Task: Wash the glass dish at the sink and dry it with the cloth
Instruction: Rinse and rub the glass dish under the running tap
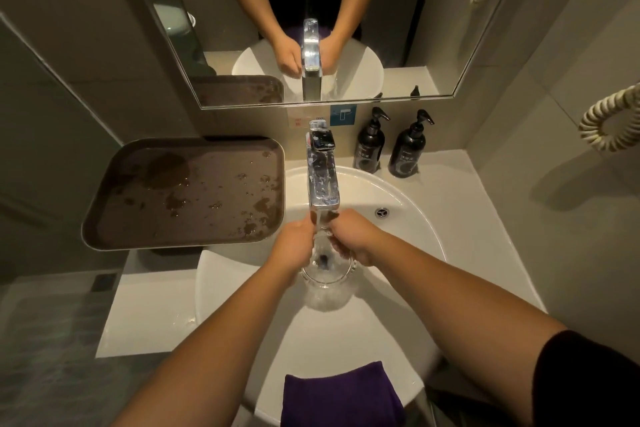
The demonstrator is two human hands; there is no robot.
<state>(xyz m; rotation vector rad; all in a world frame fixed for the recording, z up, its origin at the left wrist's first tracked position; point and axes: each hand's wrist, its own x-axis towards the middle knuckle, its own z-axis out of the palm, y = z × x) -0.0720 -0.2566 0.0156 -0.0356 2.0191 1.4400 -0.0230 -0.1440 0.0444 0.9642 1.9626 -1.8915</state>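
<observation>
Step in hand: washing, judged from glass dish (pixel 327 270) held under the tap (pixel 323 180) over the sink (pixel 408 218), with water seemingly running into it.
Progress: early half of the task, by the look of it; drying not yet begun, cloth untouched.
Glass dish: low in the basin, directly below the spout, roughly level, between both hands and touching each.
Left hand (pixel 294 246): curled round the dish's left rim, fingers hidden behind the glass and the stream.
Right hand (pixel 353 239): curled over the right rim, fingertips apparently inside the bowl as if rubbing; exact finger lie blurred by water.
Cloth (pixel 341 395): purple, folded, draped on the near rim of the sink, well apart from the dish and between the two forearms.
Next move calls for: probably finishing the rinse, tipping water out, shutting off the tap lever, then freeing one hand to reach back for the cloth while the other keeps a firm hold.
Risk: wet glass likely slippery; one-handed hold over a hard basin needs care.
Surroundings: wet brown tray (pixel 187 191) on the worktop left of the tap; two dark pump bottles (pixel 388 146) behind the sink on the right; mirror (pixel 311 28) above.
</observation>
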